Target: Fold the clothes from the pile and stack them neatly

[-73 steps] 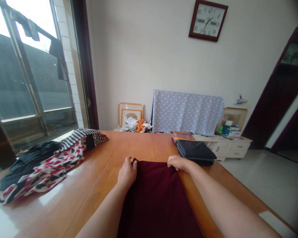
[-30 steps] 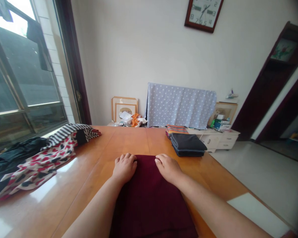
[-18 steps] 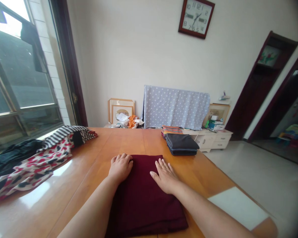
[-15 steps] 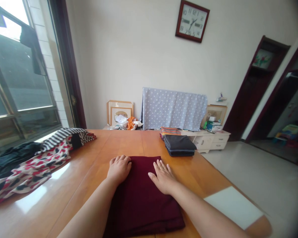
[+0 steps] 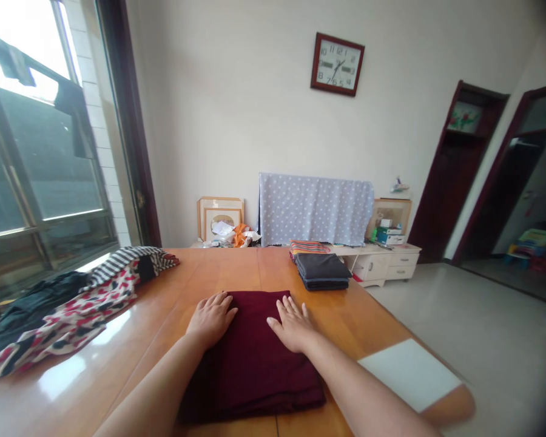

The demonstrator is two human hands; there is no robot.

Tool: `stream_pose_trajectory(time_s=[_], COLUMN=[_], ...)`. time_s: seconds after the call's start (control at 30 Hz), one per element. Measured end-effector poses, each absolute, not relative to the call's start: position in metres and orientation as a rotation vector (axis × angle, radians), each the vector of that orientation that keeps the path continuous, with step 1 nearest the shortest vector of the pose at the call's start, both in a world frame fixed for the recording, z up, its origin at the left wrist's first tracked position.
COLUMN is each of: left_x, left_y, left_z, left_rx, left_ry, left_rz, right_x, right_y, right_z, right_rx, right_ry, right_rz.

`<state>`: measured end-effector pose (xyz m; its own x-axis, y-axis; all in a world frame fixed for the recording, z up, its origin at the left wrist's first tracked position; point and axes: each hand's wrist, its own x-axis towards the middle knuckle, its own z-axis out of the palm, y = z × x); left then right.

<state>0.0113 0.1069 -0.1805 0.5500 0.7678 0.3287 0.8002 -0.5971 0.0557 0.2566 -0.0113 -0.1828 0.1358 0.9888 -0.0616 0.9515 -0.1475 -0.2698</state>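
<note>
Bright room, slightly crooked clock

So there's a plain whitish wall (image 5: 218,109) with a square red-brown framed clock (image 5: 337,64) on it, and daylight coming in through big window panes (image 5: 50,158) on the left. Glossy wooden tabletop (image 5: 209,270) up front, low white cabinet (image 5: 382,266) behind, pale shiny floor (image 5: 418,297) off to the right.

I see my left forearm (image 5: 148,385) reaching in from 7 o'clock and my right forearm (image 5: 361,388) from 5 o'clock, both bare. My left hand (image 5: 209,321) lies palm down, fingers close together and gently bent, its thumb aimed at about 2 o'clock. My right hand (image 5: 293,326) is palm down and flatter, fingers fanned towards 11 o'clock, thumb out towards 10. The hands are apart.
</note>
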Motion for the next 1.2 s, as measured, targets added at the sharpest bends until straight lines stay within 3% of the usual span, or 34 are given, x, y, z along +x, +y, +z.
stream_pose_trajectory(time_s=[0.27,0.7,1.2], left_x=[-0.021,-0.005,-0.009], left_y=[0.057,-0.04,-0.063], left_z=[-0.173,-0.166,-0.185], left_rx=[-2.571,-2.843,-2.818], left_ry=[-1.646,-1.422,-1.503], left_rz=[-0.523,-0.566,-0.389], right_x=[0.255,0.244,0.213], right_y=[-0.012,-0.057,-0.126], right_z=[-0.184,-0.163,-0.179], right_rx=[-2.306,-2.168,-2.208], right_ry=[-1.953,-1.807,-1.961], right_rz=[0.354,0.386,0.367])
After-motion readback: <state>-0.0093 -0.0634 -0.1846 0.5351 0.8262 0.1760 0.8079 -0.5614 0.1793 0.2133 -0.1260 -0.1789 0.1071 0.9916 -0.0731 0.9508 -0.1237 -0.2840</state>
